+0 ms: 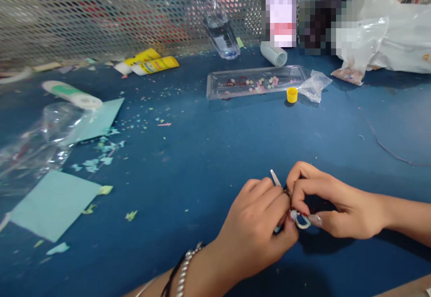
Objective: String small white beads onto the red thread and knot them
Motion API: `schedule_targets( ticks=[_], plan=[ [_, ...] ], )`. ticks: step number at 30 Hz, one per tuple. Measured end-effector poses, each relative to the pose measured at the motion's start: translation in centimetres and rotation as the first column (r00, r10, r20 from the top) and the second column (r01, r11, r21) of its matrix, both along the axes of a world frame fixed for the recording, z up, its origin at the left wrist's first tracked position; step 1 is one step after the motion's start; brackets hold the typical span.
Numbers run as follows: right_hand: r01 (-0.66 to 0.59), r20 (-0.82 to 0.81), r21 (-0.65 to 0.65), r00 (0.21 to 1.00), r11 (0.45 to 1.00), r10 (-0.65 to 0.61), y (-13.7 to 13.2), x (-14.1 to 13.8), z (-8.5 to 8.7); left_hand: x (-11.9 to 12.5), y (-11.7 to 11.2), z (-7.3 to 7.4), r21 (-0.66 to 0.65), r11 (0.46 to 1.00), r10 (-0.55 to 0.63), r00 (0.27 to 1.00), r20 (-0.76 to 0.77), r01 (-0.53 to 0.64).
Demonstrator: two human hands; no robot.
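Note:
Both hands meet low on the blue table (208, 153), right of centre. My left hand (257, 225), a silver bracelet on its wrist, is curled shut around a thin white tool (275, 177) whose tip pokes up between the hands. My right hand (323, 203) pinches a small white and red ring-shaped piece (301, 220) between thumb and fingers. The two hands touch at that piece. What lies under the fingers is hidden.
A clear plastic tray (256, 81) with small beads sits at the back, a yellow cap (292, 94) beside it. Light blue paper sheets (54, 203) and scraps lie left, with plastic bags (37, 144), tubes (155, 65), a water bottle (222, 37) and a mesh wall (101, 10) behind.

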State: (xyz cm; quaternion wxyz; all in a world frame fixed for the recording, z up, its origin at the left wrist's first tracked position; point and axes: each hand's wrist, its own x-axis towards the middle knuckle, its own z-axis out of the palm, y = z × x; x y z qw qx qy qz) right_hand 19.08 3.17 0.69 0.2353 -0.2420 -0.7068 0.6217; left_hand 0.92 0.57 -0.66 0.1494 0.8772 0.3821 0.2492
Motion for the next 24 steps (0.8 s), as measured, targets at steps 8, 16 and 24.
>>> schedule_targets(
  ticks=[8,16,24],
  plan=[
    [0.075,-0.134,-0.334,0.983,0.940,-0.126,0.3,-0.1,-0.4,-0.6,0.2,0.1,-0.131,0.991,0.022,0.983,0.181,0.002],
    [-0.125,-0.259,-0.892,0.929,0.434,-0.265,0.6,-0.5,-1.0,-0.9,0.1,0.1,-0.233,0.972,0.092,0.957,0.276,-0.026],
    [-0.168,-0.265,-0.911,0.939,0.377,-0.220,0.4,-0.7,-1.6,-0.9,-0.1,-0.2,-0.276,0.960,0.018,0.970,0.241,0.051]
  ],
)
